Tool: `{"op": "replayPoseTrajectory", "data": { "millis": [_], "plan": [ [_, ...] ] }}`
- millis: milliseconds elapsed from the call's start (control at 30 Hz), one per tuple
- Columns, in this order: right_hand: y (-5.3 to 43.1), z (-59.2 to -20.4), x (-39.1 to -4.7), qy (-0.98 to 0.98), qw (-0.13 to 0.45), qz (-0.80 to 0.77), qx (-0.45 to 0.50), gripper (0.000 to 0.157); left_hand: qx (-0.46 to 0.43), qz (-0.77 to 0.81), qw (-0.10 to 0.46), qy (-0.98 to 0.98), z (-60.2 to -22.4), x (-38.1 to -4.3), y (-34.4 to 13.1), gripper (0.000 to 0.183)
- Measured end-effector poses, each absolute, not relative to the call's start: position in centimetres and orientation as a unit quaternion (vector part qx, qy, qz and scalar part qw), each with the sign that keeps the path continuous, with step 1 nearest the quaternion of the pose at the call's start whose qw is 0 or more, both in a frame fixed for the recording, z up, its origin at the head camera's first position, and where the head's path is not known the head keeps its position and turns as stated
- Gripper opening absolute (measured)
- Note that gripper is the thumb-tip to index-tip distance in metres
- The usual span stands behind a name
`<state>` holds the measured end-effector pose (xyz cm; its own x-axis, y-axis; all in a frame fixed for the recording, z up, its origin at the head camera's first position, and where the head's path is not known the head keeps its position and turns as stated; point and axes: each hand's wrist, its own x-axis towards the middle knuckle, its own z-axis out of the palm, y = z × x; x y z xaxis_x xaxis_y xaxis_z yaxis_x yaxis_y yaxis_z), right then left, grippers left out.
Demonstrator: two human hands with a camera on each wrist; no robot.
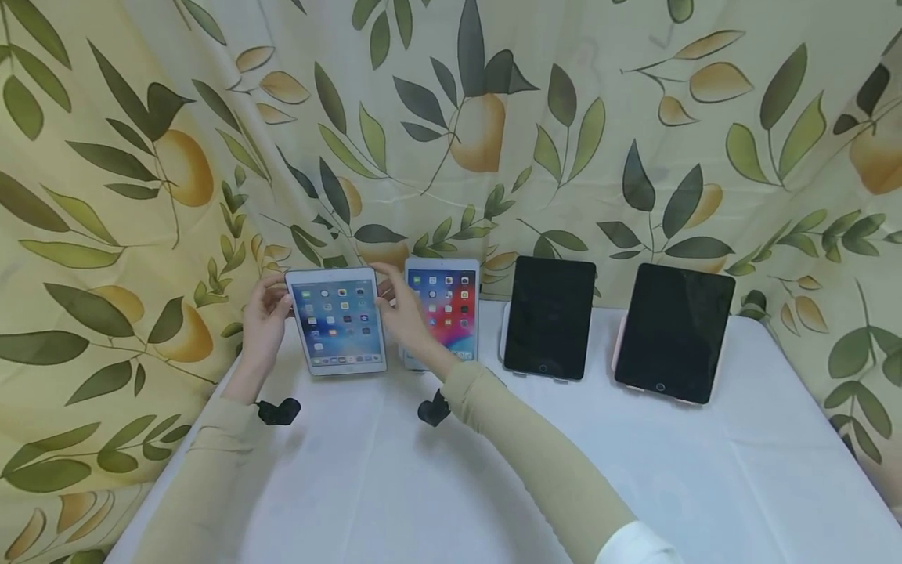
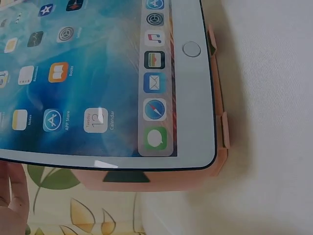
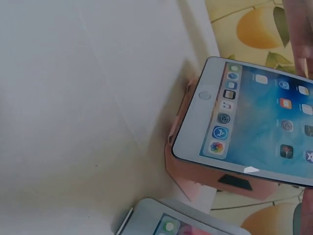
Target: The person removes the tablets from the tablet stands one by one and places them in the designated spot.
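The white tablet (image 1: 338, 321) stands between the two hands, its lit face tilted up toward the wearer. The left hand (image 1: 265, 317) grips its left edge high up, thumb at the rim; the right hand (image 1: 409, 317) grips the opposite edge near the top corner, thumb likewise at the rim. How far the remaining fingers reach behind the tablet cannot be told. The side grip appears chosen to keep the screen uncovered and the load even. Below the fingers, a pink stand (image 2: 181, 181) sits under the tablet, with small lips (image 2: 226, 129) at the lower edge, presumably there to stop it sliding; whether the tablet's full weight rests on it cannot be confirmed. Just beyond the right-hand fingers is a second tablet (image 1: 454, 305), partly hidden by that hand; contact between them cannot be judged. Farther right of the fingers lean a black tablet (image 1: 550, 317) and a larger-looking black tablet (image 1: 674, 333). As to clearance, the left-hand fingers are close to the table's left edge and the patterned curtain (image 1: 162, 258), so room on that side is judged tight. On the near side of both hands, the white table (image 1: 395, 478) offers ample room.
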<state>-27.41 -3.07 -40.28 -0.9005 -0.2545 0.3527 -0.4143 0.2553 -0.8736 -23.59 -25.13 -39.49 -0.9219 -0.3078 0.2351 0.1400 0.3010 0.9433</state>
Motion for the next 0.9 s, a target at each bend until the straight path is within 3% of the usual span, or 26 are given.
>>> {"op": "replayPoseTrajectory", "data": {
  "millis": [467, 900],
  "plan": [
    [-2.7, -39.6, -25.3, -0.775, 0.054, 0.587, 0.228, 0.055, 0.056, -0.589, 0.196, -0.782, -38.8, -21.2, -25.5, 0.028],
    [-2.4, -40.9, -23.2, -0.77, 0.014, 0.611, 0.181, 0.052, 0.068, -0.59, 0.13, -0.794, -39.6, -18.5, -25.7, 0.034]
  ]
}}
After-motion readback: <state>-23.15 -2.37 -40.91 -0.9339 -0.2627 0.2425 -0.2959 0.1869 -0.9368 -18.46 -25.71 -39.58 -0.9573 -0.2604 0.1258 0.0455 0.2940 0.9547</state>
